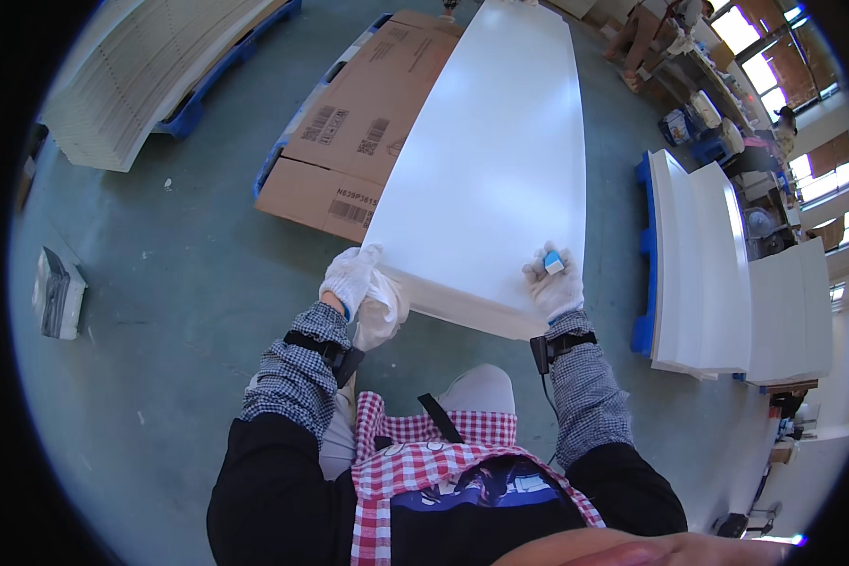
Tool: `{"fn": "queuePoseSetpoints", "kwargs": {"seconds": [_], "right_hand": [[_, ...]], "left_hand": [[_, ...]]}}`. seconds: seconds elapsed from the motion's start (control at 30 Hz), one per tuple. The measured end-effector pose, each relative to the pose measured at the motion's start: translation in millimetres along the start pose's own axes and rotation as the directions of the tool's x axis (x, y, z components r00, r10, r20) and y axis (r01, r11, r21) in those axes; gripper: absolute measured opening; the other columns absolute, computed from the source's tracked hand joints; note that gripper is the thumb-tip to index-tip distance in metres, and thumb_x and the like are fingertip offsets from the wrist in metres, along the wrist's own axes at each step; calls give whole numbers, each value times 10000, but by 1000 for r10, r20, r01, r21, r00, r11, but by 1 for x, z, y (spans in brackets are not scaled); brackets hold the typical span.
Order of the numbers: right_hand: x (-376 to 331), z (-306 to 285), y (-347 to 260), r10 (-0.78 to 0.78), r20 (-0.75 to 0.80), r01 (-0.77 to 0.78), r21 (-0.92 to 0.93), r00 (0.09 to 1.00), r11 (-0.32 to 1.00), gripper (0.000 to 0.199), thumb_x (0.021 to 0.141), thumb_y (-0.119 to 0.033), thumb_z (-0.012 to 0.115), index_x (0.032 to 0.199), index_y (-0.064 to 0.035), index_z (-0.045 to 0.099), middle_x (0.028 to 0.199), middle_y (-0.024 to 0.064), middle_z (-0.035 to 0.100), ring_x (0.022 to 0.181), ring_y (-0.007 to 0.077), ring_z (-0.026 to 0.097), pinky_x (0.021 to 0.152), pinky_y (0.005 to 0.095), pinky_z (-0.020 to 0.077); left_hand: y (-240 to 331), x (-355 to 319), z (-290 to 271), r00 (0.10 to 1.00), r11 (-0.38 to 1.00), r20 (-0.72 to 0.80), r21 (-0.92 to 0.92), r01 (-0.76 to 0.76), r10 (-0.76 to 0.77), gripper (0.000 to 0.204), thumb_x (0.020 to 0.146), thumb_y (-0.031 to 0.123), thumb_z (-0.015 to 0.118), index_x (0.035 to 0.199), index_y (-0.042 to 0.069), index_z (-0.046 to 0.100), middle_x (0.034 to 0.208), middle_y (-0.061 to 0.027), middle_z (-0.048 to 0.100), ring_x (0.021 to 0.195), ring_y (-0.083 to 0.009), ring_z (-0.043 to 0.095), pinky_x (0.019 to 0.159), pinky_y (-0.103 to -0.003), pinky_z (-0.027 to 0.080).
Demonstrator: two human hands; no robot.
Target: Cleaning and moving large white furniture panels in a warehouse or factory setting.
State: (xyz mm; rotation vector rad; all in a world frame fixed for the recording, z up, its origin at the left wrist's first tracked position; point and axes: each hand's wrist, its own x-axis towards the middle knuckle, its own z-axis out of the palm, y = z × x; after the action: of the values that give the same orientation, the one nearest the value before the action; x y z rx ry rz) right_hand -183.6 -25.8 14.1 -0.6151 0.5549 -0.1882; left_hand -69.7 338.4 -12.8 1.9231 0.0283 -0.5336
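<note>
A long, glossy white panel (486, 160) stretches away in front of me. At its near left corner is my left hand (347, 275), in a white glove, closed round a bunched white cloth (381, 309) that hangs beside the panel's edge. My right hand (558, 294), gloved too, is at the near right corner on the panel's top. Its fingers are closed about a small blue-and-white block (554, 263) that looks like an eraser. Dark straps with small boxes circle both my wrists.
Flat brown cartons (335, 165) lie on a blue pallet left of the panel. Stacked white panels (123, 94) stand far left, and more stacks (698, 274) sit on a blue pallet at right. A wrapped bundle (58, 294) is on the floor. People work at the back right.
</note>
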Motion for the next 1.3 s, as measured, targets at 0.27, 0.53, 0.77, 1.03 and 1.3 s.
{"fn": "queuePoseSetpoints", "kwargs": {"seconds": [0.27, 0.53, 0.77, 1.03, 1.3], "right_hand": [[-5, 6, -1, -3, -12, 3, -19, 1000, 1000, 292, 1008, -352, 487, 1044, -94, 618, 924, 94, 635, 787, 228, 654, 837, 464, 565], [-3, 4, 2, 8, 12, -8, -2, 1000, 1000, 297, 1007, -358, 489, 1045, -93, 618, 916, 85, 630, 782, 226, 654, 827, 457, 567], [-6, 8, 4, 6, 13, -5, -20, 1000, 1000, 309, 1005, -354, 491, 1064, -78, 616, 929, 96, 632, 796, 229, 654, 824, 459, 569], [-5, 7, 4, 26, 45, -26, -11, 999, 1000, 305, 1003, -345, 494, 1060, -73, 620, 938, 105, 631, 798, 233, 656, 825, 459, 571], [-5, 7, 7, 13, 51, -13, 2, 999, 1000, 295, 996, -339, 509, 1050, -74, 625, 926, 99, 631, 798, 228, 657, 823, 448, 574]], "left_hand": [[5, -3, 0, 1000, 1000, -16, -5, 21, -21, 488, 949, 417, 553, 1127, -24, 661, 1105, -178, 681, 1068, -320, 614, 927, -374, 458], [-3, 3, -2, 1000, 1000, -25, 11, 11, -10, 514, 937, 439, 560, 1124, -28, 664, 1121, -205, 673, 1086, -341, 608, 935, -382, 456], [4, 1, -4, 998, 998, -41, 34, 58, -57, 528, 924, 460, 579, 1095, -31, 669, 1093, -204, 681, 1063, -350, 617, 921, -391, 464], [-3, 5, -3, 996, 997, -78, 50, 54, -50, 570, 916, 502, 575, 1058, -41, 671, 1039, -214, 685, 1022, -352, 628, 894, -399, 469], [5, 3, -4, 994, 995, -63, 45, 89, -86, 601, 909, 530, 570, 1065, -42, 668, 1047, -216, 683, 1026, -357, 628, 896, -402, 468]]}}
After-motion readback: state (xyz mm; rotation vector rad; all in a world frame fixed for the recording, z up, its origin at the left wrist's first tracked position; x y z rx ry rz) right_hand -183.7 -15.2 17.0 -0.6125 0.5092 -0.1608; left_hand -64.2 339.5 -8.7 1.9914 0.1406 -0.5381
